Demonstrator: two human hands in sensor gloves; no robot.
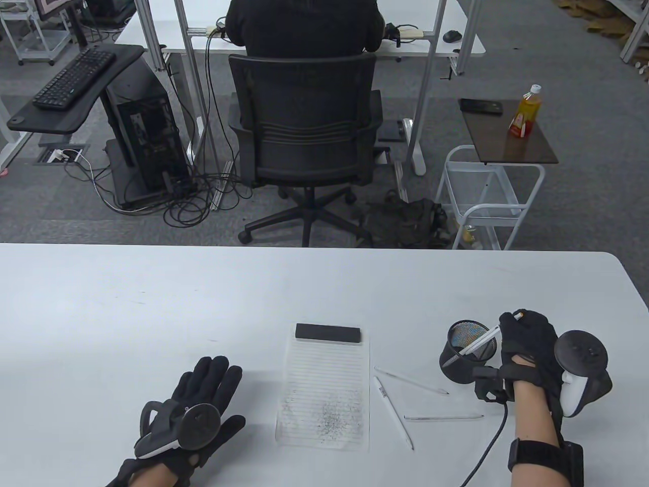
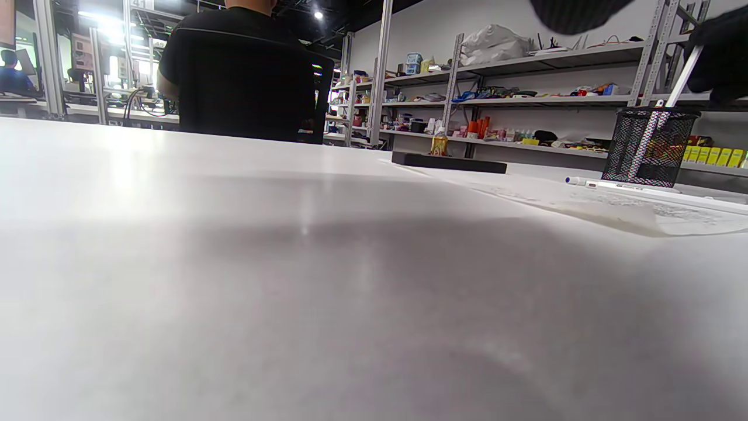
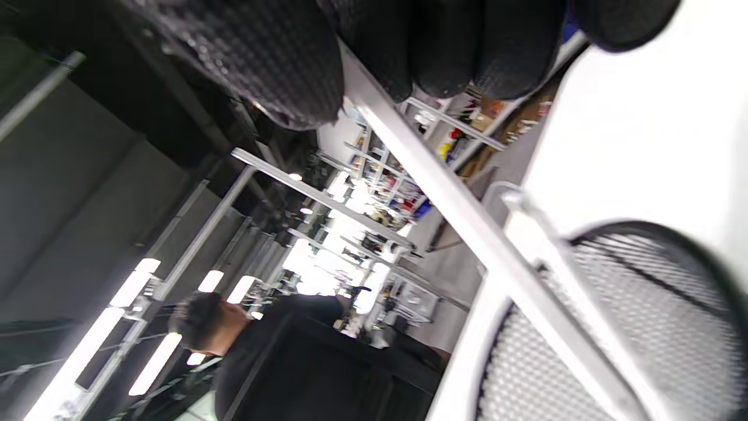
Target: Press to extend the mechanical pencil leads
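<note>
A white mechanical pencil (image 1: 479, 342) is pinched by the right hand (image 1: 527, 350), tip inside the mesh cup (image 1: 466, 357) near the bench's right edge. The left hand (image 1: 195, 406) is laid flat, fingers together.

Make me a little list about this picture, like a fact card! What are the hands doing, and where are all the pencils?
Right hand: grips a white pencil, its lower end inside the black mesh cup.
Left hand: rests flat on the table, holds nothing.
Loose pencils: three on the table, between the paper and the cup.
Paper: lined sheet with grey scribbles near its bottom.
Black block: lies on the paper's top edge.
</note>
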